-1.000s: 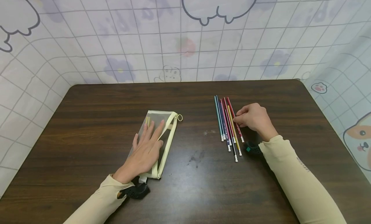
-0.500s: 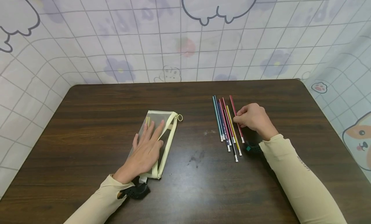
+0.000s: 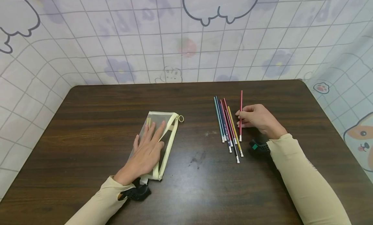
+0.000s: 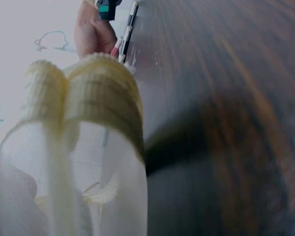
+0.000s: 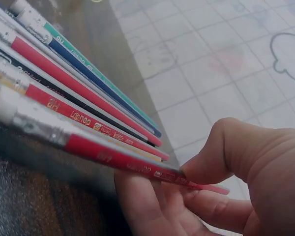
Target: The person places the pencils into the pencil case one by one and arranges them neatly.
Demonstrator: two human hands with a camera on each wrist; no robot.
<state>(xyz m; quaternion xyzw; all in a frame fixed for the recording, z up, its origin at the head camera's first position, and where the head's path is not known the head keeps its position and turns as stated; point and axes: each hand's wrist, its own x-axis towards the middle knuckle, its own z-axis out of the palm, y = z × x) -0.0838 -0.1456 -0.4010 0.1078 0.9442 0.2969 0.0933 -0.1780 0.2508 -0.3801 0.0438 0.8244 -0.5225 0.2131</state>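
Note:
My right hand (image 3: 259, 119) pinches a red pencil (image 3: 241, 103) between thumb and fingers, just right of the other pencils. In the right wrist view that pencil (image 5: 103, 156) has a white eraser in a silver ferrule at its near end. Several pencils (image 3: 225, 121) in teal, blue, red, black and yellow lie side by side on the table. My left hand (image 3: 144, 150) rests with fingers spread on a see-through pencil case (image 3: 160, 114) with a pale yellow zip edge and a ring pull. Something yellowish shows inside the case under the fingertips; its kind is unclear.
The dark wooden table (image 3: 96, 131) meets a white, grid-patterned cloth (image 3: 163, 40) at its back and sides. Black wrist devices (image 3: 137, 192) sit at both wrists. Table surface lies between the pencil case and the pencils.
My right hand has separated the red pencil from the group, lifted it and turned it more upright in view, shifting slightly right. My left hand and the pencil case have stayed put.

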